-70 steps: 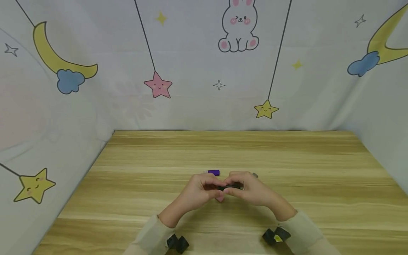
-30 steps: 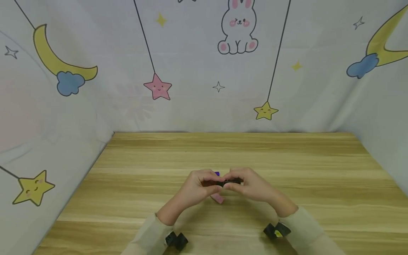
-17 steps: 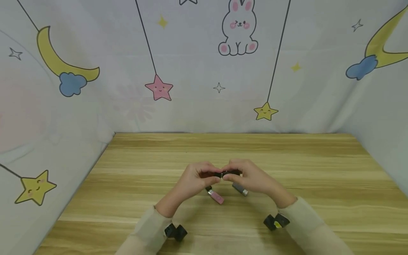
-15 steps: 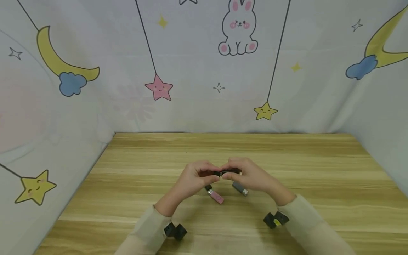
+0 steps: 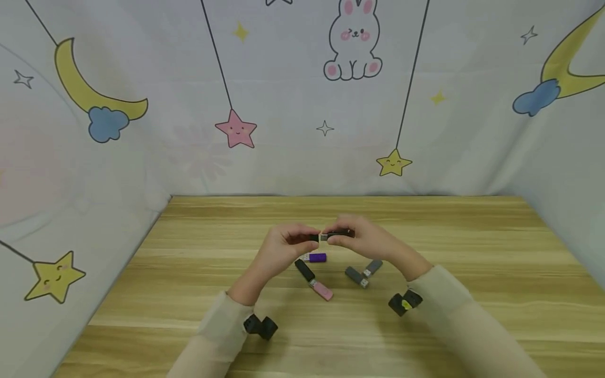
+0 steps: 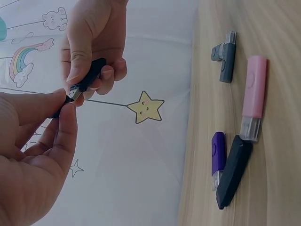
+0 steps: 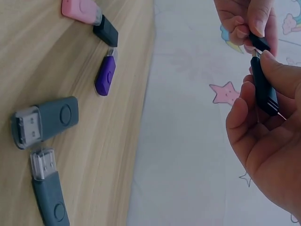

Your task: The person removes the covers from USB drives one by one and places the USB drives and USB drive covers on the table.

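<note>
My right hand (image 5: 367, 239) pinches a black USB flash drive (image 7: 264, 89) between thumb and fingers. Its metal connector (image 5: 324, 237) points toward my left hand (image 5: 281, 251), which grips a small black cap (image 7: 259, 42) by thumb and fingertips. In the head view a narrow gap shows between cap and connector. Both hands are raised over the table. Below them lie a purple flash drive (image 5: 317, 258), a black one (image 5: 304, 270) and a pink one (image 5: 323, 290), whose clear-capped end meets the black one. Two grey flash drives (image 5: 356, 277) lie close together, nearer my right hand.
The wooden table (image 5: 212, 236) reaches back to a white cloth (image 5: 283, 168) printed with stars, moons and a rabbit. More cloth hangs along both sides. A small black device (image 5: 261, 327) sits at each sleeve cuff.
Both hands have risen and moved away from me. The cap has come apart from the flash drive, baring its metal connector. The drives on the table have come out from behind the hands.
</note>
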Tool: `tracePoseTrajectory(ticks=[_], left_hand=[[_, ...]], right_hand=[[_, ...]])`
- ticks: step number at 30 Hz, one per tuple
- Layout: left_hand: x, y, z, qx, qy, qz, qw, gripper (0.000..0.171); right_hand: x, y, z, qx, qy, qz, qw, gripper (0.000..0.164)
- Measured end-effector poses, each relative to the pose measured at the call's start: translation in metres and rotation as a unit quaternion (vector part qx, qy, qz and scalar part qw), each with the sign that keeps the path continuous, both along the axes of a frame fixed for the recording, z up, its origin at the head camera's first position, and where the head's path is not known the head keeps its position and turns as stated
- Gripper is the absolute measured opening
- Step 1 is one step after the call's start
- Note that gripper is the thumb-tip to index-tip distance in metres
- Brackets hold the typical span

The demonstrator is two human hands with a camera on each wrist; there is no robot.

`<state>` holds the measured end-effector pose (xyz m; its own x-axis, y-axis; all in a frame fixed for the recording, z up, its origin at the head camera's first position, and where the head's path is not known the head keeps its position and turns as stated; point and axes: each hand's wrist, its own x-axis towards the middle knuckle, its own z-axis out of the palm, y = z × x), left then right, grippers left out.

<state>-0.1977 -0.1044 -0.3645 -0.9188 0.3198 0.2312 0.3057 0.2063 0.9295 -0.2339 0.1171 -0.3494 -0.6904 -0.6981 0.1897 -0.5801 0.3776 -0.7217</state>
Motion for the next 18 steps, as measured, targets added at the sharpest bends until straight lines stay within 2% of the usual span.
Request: tracePoseTrajectory(ticks=[4, 10, 18], left_hand=[[-0.007, -0.002, 0.001, 0.003, -0.016, 0.02, 0.9997, 0.024], [-0.019, -0.007, 0.0, 0.001, -0.014, 0.05, 0.9987, 0.024], [-0.035, -0.009, -0.001, -0.013, -0.037, 0.073, 0.9966, 0.027]], right_hand=[[-0.012, -0.003, -0.001, -0.011, -0.013, -0.015, 1.0, 0.023], [-0.03, -0.01, -0.001, -0.006, -0.036, -0.053, 0.998, 0.027], [-0.056, -0.022, -0.002, 0.038, -0.056, -0.107, 0.992, 0.033]])
